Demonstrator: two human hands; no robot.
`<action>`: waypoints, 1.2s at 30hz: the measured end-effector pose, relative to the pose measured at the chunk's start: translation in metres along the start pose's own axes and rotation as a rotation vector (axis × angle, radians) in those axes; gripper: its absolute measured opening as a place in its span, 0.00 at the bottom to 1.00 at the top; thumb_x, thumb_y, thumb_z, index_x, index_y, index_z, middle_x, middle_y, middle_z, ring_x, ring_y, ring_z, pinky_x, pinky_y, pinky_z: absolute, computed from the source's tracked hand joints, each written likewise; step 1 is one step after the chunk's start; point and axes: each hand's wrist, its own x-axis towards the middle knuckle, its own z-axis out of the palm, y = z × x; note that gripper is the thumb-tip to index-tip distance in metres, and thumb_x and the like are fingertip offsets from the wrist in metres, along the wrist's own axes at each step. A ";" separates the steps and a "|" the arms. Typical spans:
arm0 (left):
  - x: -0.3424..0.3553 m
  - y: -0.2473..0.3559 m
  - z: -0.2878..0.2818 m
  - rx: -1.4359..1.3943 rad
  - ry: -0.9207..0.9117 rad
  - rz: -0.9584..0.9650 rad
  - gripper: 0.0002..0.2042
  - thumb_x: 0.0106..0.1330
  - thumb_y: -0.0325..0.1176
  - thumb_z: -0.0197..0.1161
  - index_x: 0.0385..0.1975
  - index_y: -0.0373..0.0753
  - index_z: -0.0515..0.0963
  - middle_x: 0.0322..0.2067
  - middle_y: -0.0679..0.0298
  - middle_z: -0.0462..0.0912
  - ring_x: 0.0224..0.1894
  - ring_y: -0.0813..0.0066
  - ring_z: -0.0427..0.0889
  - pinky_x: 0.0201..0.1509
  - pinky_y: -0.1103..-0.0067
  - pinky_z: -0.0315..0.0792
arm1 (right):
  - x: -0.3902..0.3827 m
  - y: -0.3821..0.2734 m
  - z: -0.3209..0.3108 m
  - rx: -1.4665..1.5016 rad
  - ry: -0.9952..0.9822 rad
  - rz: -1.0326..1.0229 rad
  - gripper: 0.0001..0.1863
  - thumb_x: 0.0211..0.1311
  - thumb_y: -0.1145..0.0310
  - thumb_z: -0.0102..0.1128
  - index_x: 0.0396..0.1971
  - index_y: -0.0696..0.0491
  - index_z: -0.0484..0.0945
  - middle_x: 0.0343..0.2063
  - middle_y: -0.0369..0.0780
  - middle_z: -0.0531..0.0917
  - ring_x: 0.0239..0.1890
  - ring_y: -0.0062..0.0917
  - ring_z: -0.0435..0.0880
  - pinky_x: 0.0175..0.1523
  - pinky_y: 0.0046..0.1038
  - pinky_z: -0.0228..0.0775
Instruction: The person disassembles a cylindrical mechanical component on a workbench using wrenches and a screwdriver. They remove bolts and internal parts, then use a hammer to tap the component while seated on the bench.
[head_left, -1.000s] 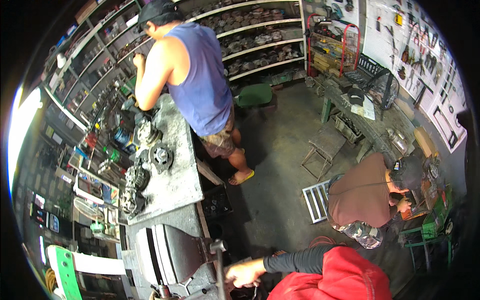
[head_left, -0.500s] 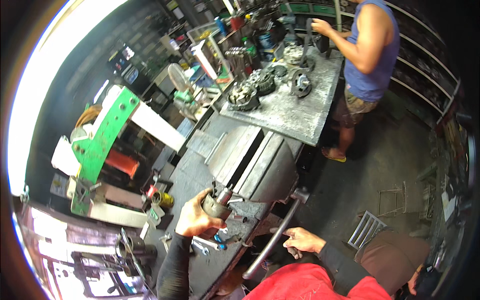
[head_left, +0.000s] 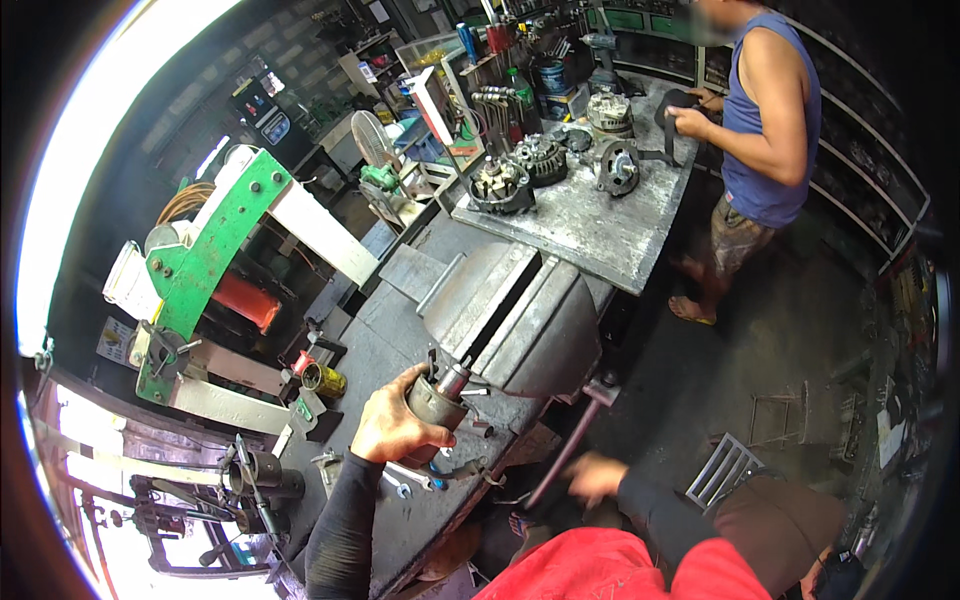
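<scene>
My left hand [head_left: 388, 420] is closed round a grey-brown cylindrical metal part [head_left: 434, 409]. A bright shaft [head_left: 454, 379] sticks out of the part toward the near end of the jaws of a big bench vise [head_left: 540, 340]. Whether the shaft touches the jaws I cannot tell. The jaws stand apart, with a dark gap between them. The vise's long handle [head_left: 572, 447] slants down over the bench's right edge. Just right of that handle is my right hand [head_left: 597, 477], smeared by motion, its fingers unclear.
Wrenches [head_left: 402, 484] lie beside my left forearm on the dark bench [head_left: 385, 335]. A green and white press frame [head_left: 215, 245] stands at left. Beyond the vise, a metal tabletop [head_left: 600, 235] bears several alternator-like parts [head_left: 500, 185]. Another person [head_left: 770, 120] stands there holding a dark strap-like thing.
My right hand has shifted slightly and is now blurred beside the vise handle. My left hand keeps its hold on the metal part. The other person's hands have come lower.
</scene>
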 end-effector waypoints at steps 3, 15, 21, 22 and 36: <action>0.000 -0.001 -0.002 0.019 -0.025 -0.027 0.54 0.30 0.44 0.85 0.68 0.32 0.75 0.48 0.45 0.89 0.52 0.53 0.90 0.61 0.69 0.80 | -0.050 -0.045 0.039 0.342 -0.253 -0.382 0.27 0.74 0.70 0.60 0.71 0.50 0.76 0.32 0.39 0.90 0.27 0.20 0.87 0.34 0.26 0.84; 0.002 0.000 -0.002 0.010 -0.025 -0.032 0.55 0.29 0.44 0.86 0.69 0.33 0.75 0.49 0.46 0.90 0.53 0.57 0.90 0.63 0.72 0.79 | -0.001 0.008 -0.142 -0.213 1.235 -0.330 0.35 0.60 0.79 0.47 0.69 0.45 0.77 0.42 0.48 0.91 0.23 0.30 0.90 0.31 0.35 0.84; 0.003 -0.002 -0.003 0.001 -0.033 -0.015 0.55 0.30 0.45 0.86 0.69 0.33 0.75 0.49 0.47 0.90 0.54 0.55 0.89 0.64 0.69 0.79 | -0.045 -0.024 0.013 0.722 -0.084 -0.479 0.29 0.65 0.74 0.62 0.68 0.58 0.75 0.22 0.41 0.86 0.17 0.23 0.85 0.22 0.27 0.78; 0.003 -0.003 -0.003 0.005 -0.058 -0.084 0.55 0.30 0.45 0.86 0.68 0.34 0.75 0.49 0.47 0.90 0.53 0.54 0.90 0.63 0.69 0.79 | -0.064 -0.035 0.001 0.716 0.076 -0.472 0.31 0.66 0.75 0.60 0.71 0.55 0.73 0.20 0.39 0.84 0.16 0.21 0.82 0.21 0.26 0.76; 0.002 0.000 -0.002 0.003 -0.028 -0.010 0.54 0.30 0.44 0.86 0.68 0.34 0.75 0.50 0.48 0.89 0.54 0.56 0.89 0.63 0.70 0.78 | 0.000 -0.045 0.038 0.452 -0.364 -0.251 0.25 0.69 0.63 0.70 0.63 0.56 0.81 0.46 0.42 0.90 0.37 0.26 0.91 0.29 0.26 0.84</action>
